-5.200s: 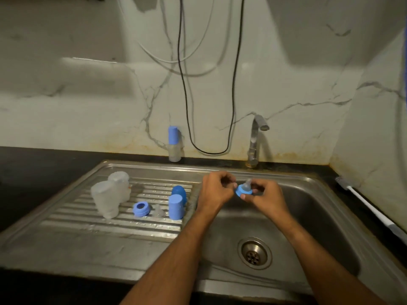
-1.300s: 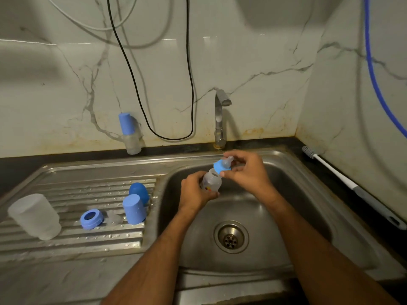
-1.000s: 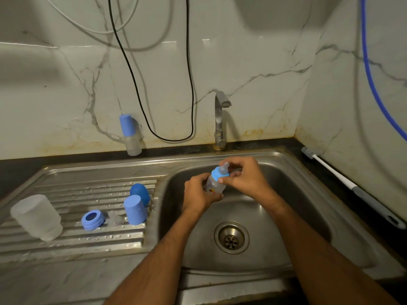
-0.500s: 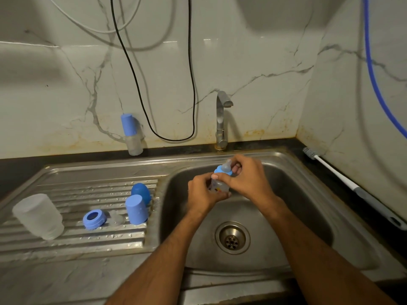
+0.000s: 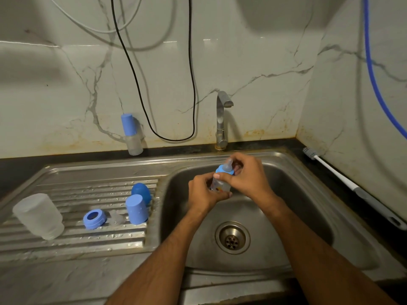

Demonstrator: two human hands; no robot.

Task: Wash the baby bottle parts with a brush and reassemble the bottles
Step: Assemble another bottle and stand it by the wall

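Over the sink basin (image 5: 308,216) my left hand (image 5: 203,193) grips a small clear bottle (image 5: 219,186). My right hand (image 5: 246,177) pinches the blue ring with its teat (image 5: 225,169), which sits on the bottle's neck. On the drainboard (image 5: 66,243) stand a frosted bottle body (image 5: 38,215) upside down, a blue ring (image 5: 94,219), a clear teat (image 5: 116,219), a blue cap (image 5: 136,208) and a second blue cap (image 5: 141,191). The bottle brush (image 5: 343,183) lies on the right counter.
An assembled bottle with a blue cap (image 5: 131,134) stands against the back wall. The tap (image 5: 221,119) rises behind the basin, with no water running. The drain (image 5: 232,237) is below my hands. A black cable (image 5: 154,84) and a blue hose (image 5: 374,73) hang on the walls.
The blue ring with its teat went from just above the bottle's neck onto it. Both hands shifted slightly over the basin and my right hand's grip on the ring changed.
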